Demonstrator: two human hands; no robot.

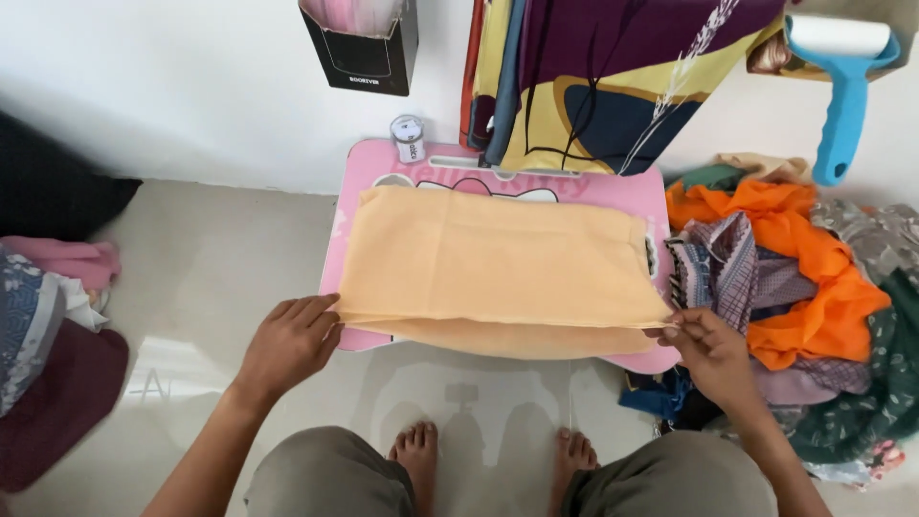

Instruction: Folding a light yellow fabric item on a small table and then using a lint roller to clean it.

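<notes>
my left hand (287,343) presses flat, fingers spread, on the lower left corner of the peach cloth (498,263), and my right hand (706,347) pinches its lower right corner between thumb and fingertips. the cloth lies folded across the middle of the frame on a small pink worktop (637,196), its doubled lower edge hanging just over the near rim; holding both corners keeps the layers lined up and the fold flat. there is one peach cloth and one worktop. at the worktop's upper edge stands one small roll of tape (409,139). to the right of the frame lies one heap of mixed clothes (814,287), an orange piece on top, within reach of my right hand. one blue lint roller (842,77) hangs at the upper right, and one black box (362,43) sits on the wall at the upper middle.
</notes>
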